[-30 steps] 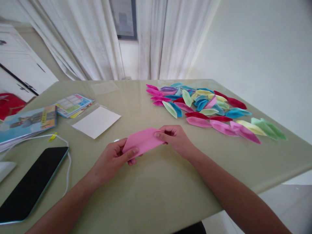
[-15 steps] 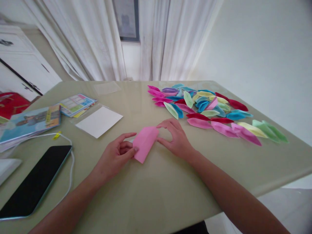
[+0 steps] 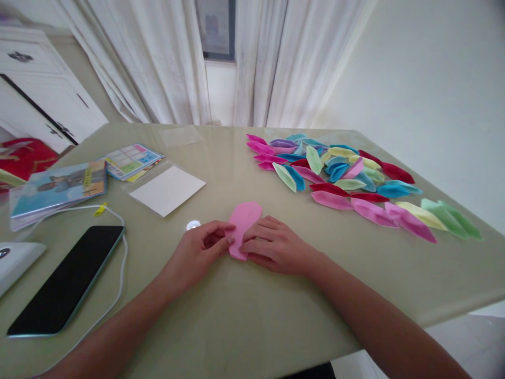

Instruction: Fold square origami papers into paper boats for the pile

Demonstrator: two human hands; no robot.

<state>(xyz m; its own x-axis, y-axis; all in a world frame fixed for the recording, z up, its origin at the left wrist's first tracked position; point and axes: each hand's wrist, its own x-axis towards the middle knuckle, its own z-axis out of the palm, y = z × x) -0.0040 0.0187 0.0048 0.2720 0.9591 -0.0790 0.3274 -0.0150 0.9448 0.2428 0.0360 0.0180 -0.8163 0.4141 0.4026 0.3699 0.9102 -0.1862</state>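
Observation:
A piece of pink folded paper (image 3: 244, 216), with angled upper corners, lies low over the table in front of me. My left hand (image 3: 203, 247) pinches its left edge between thumb and fingers. Against its lower right side press the curled fingers of my right hand (image 3: 276, 245), which cover part of the sheet. Just beyond my left knuckles is a small round white thing (image 3: 193, 225), partly hidden by that hand.
Many folded paper pieces (image 3: 335, 171) in several colours spread over the table's (image 3: 221, 326) far right. At left lie a black-screened phone (image 3: 67, 279), a white cable (image 3: 125, 263), booklets (image 3: 59, 187), cards (image 3: 134, 160) and a white sheet (image 3: 168, 190) in a clear sleeve.
My right hand has moved from the paper's upper right corner down onto its lower right side. The paper has turned more upright in view. The small white round thing now shows.

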